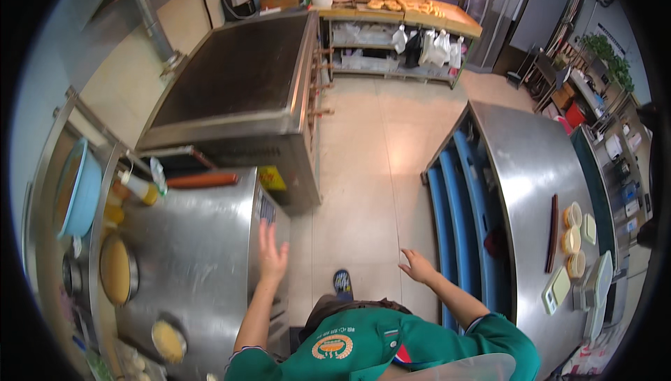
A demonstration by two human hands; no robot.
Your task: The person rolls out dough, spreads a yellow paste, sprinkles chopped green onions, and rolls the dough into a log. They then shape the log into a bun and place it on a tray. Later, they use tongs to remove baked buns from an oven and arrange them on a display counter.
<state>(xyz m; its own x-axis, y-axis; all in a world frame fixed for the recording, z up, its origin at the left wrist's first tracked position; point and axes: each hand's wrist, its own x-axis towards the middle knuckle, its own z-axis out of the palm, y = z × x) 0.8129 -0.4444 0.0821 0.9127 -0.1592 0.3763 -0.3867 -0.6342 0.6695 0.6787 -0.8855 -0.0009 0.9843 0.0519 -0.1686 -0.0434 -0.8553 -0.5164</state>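
My left hand (272, 255) is in front of me with its fingers apart, holding nothing. It is nearest the right edge of the left steel counter (203, 241); I cannot tell if it touches. My right hand (418, 267) hangs over the floor, its fingers stretched out and nothing in them. On the left counter lie a reddish-brown rolling pin (203, 181), a squeeze bottle (140, 189) with yellow contents, a round pan (119, 269) of something yellow and a bowl (168, 341) of pale shreds.
A large steel oven (237, 73) stands beyond the left counter. At right, a steel table (531, 164) over blue trays (458, 213) bears a dark rod (553, 234), several small tubs (571, 240) and a scale (556, 291). Breads (381, 2) sit on the far wooden-topped table (454, 21).
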